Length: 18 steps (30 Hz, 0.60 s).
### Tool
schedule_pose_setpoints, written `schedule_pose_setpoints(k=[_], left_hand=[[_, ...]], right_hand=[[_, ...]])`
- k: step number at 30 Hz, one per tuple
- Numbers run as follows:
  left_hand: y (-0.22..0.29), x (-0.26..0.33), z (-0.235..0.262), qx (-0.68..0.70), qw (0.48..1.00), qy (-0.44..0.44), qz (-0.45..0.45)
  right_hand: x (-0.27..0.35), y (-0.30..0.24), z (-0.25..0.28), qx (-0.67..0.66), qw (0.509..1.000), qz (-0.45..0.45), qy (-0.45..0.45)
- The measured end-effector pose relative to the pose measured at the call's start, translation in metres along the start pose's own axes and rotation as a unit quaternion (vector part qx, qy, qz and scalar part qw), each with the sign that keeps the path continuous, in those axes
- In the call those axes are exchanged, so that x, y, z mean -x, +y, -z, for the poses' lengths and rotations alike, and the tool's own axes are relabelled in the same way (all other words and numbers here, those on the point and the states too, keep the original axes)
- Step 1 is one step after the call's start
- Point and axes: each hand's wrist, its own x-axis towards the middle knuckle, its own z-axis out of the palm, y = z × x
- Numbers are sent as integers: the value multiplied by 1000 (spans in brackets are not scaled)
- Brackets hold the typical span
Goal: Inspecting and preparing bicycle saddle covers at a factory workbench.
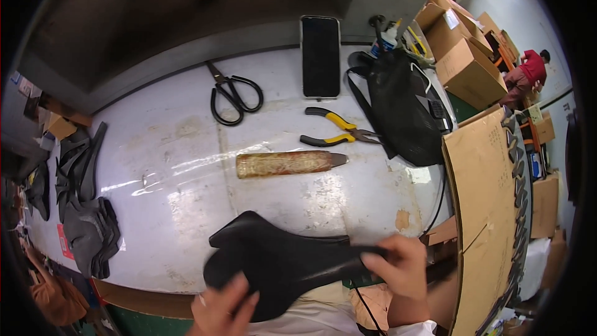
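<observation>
A black bicycle saddle (283,267), smooth and broad at the left and narrowing to a nose at the right, is held above the table's near edge. My right hand (401,274) pinches the nose between thumb and fingers. On the broad end, my left hand (224,305) grips the near side, somewhat blurred by motion. Beyond the saddle lies a short, taped-handle knife (286,164) with its blade to the right. Pliers with yellow-and-black handles (339,129) rest open behind it. Black-handled scissors (235,96) lie farther left, and a dark-screened phone (321,57) lies at the back.
Stacked black cover pieces (90,230) lie at the left of the white table (168,211). A black bag (407,109) sits at the back right near a glue bottle (387,38). Cardboard (482,193) flanks the right edge, beside several dark saddles. Two other people are farther off.
</observation>
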Motion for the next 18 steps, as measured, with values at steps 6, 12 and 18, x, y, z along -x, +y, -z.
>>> schedule_pose_setpoints(k=[6,12,18], left_hand=[[-11,-27,-14,190,971,-35,141],[-14,-31,-10,244,953,-6,178],[-13,-33,-11,278,941,19,191]], right_hand=[[-22,22,-4,69,996,-22,-57],[-30,17,-2,54,990,-81,-103],[-29,16,-6,45,988,-108,-100]])
